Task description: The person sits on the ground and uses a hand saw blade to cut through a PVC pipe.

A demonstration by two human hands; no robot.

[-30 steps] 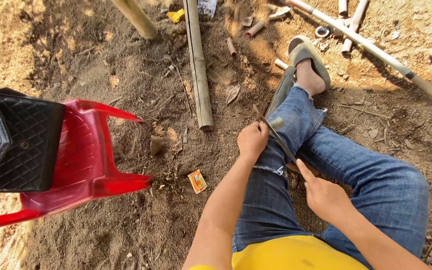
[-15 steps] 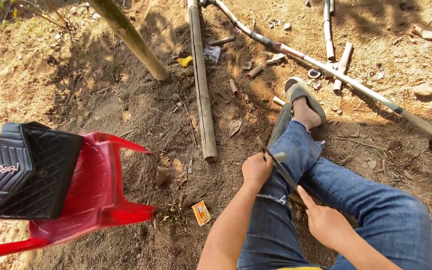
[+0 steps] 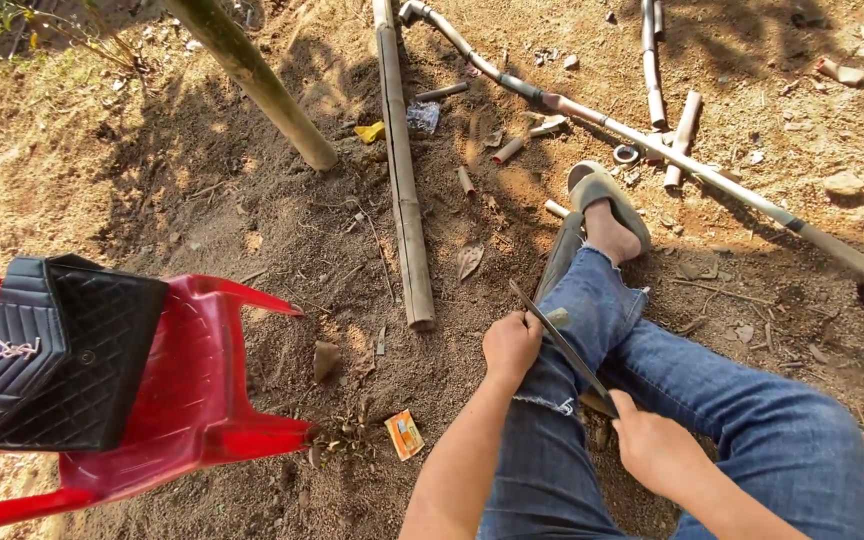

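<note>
Sitting on bare dirt in the head view, you have a long thin blade (image 3: 564, 345) laid slantwise across your left thigh (image 3: 577, 330). Your left hand (image 3: 512, 345) is closed in a fist beside the upper part of the blade, resting on the jeans; whether its fingers truly wrap the metal I cannot tell, since the fist hides them. Your right hand (image 3: 652, 450) is closed on the lower end, thumb pressed along it near the knee.

Judging the risk: the edge lies straight on the denim, touching your leg. A slip of either hand along the blade, or a push down toward the thigh, could cut through the cloth, and a frayed tear already shows near your left wrist. Your sandalled foot (image 3: 607, 215) sits ahead of the tip, so a forward slide could reach it. Loose soil under you gives poor footing if you shift.

Only 1 container shows: a black quilted bag (image 3: 57, 350) on the red chair (image 3: 202, 390) to your left, well apart from both hands. Its flap is shut, so what is inside cannot be seen.

Bamboo poles (image 3: 402, 190) and short cut pieces lie beyond your foot, and a small orange wrapper (image 3: 404, 434) lies by the chair leg.
</note>
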